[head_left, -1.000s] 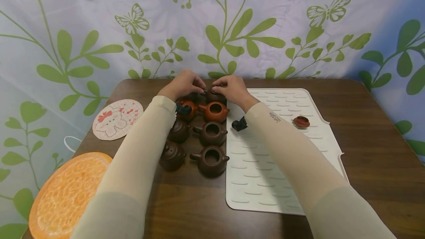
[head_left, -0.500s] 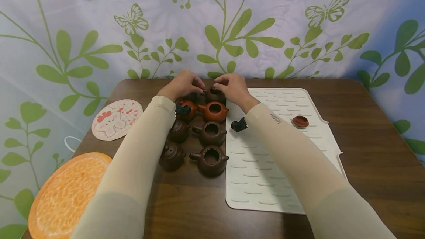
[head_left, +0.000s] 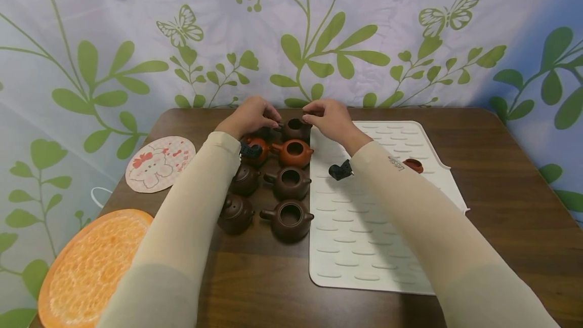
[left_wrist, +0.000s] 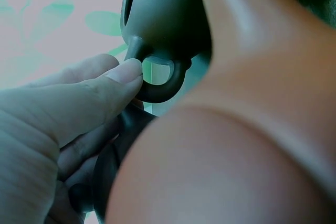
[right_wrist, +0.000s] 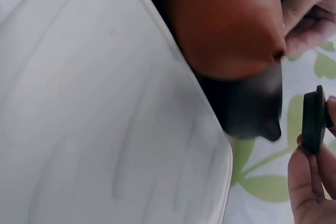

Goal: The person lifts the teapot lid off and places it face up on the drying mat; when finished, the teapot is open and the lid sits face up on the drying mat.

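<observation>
At the far end of two rows of small teapots, my left hand (head_left: 250, 115) pinches the handle (left_wrist: 160, 93) of a dark brown teapot (head_left: 291, 138), whose top stands uncovered. Just right of and above it, my right hand (head_left: 331, 120) holds a dark lid (right_wrist: 312, 124) between thumb and fingers, apart from the pot. An orange-red teapot (head_left: 304, 160) without a lid stands nearer, then two brown lidless teapots (head_left: 291, 192) (head_left: 290, 233). Left of these are an orange-red teapot (head_left: 257, 145) and brown lidded teapots (head_left: 245, 182) (head_left: 235, 216), partly hidden by my left arm.
A white ridged mat (head_left: 346, 237) lies right of the teapots. On it rests a reddish-brown lid (head_left: 414, 166), partly covered by my right sleeve. A round rabbit-print mat (head_left: 159, 163) and an orange-slice mat (head_left: 95, 267) lie at the left. A patterned cloth (head_left: 319, 29) hangs behind the table.
My right hand has lifted the lid off the far brown teapot and moved right, so its opening now shows. My left hand has stayed on the handle.
</observation>
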Demonstrator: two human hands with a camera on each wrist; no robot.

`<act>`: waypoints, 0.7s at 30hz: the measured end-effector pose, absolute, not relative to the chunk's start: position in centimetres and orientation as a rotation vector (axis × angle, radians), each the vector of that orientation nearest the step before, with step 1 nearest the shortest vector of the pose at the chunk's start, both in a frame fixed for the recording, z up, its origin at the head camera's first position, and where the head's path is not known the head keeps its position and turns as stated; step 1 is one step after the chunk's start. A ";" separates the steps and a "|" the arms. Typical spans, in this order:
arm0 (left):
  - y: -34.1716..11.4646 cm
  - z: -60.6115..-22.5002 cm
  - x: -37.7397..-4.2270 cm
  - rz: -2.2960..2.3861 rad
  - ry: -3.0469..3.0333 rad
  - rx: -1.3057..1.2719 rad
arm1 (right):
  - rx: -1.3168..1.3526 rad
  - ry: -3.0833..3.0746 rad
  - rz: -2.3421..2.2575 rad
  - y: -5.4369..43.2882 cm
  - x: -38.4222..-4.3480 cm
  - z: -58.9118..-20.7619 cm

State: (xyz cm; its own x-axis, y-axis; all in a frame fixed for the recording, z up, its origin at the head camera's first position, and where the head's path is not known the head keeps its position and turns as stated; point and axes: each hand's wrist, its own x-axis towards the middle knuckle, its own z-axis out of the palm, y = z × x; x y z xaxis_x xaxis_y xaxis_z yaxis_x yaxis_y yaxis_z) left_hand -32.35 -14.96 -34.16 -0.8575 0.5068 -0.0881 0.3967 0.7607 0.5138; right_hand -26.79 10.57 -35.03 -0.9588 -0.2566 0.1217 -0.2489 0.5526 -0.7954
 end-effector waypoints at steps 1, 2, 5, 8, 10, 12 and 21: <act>-15.0 -34.1 -32.3 0.722 2.740 0.716 | -0.447 2.749 -1.414 10.9 -26.8 -34.9; -14.9 -34.1 -32.3 0.720 2.743 0.717 | -0.441 2.735 -1.424 11.3 -26.7 -34.9; -14.9 -34.0 -32.2 0.717 2.745 0.719 | -0.405 2.680 -1.462 12.7 -26.7 -34.8; -14.9 -34.0 -32.1 0.716 2.742 0.719 | -0.382 2.596 -1.546 14.2 -26.6 -34.9; -14.9 -33.9 -32.1 0.715 2.739 0.719 | -0.395 2.521 -1.607 15.2 -26.5 -34.9; -14.8 -33.9 -32.0 0.712 2.737 0.718 | -0.426 2.427 -1.683 16.2 -26.4 -35.0; -14.8 -33.7 -31.9 0.706 2.741 0.726 | -0.331 2.054 -1.999 19.8 -26.0 -34.7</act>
State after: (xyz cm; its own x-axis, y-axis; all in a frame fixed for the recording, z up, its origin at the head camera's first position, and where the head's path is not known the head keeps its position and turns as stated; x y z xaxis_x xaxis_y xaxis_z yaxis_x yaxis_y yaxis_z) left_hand -31.95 -14.81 -33.75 -0.8540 0.5132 -0.0856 0.4080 0.7626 0.5019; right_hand -26.01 19.80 -34.66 -0.9413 -0.3366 -0.0247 0.0156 0.0298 -0.9994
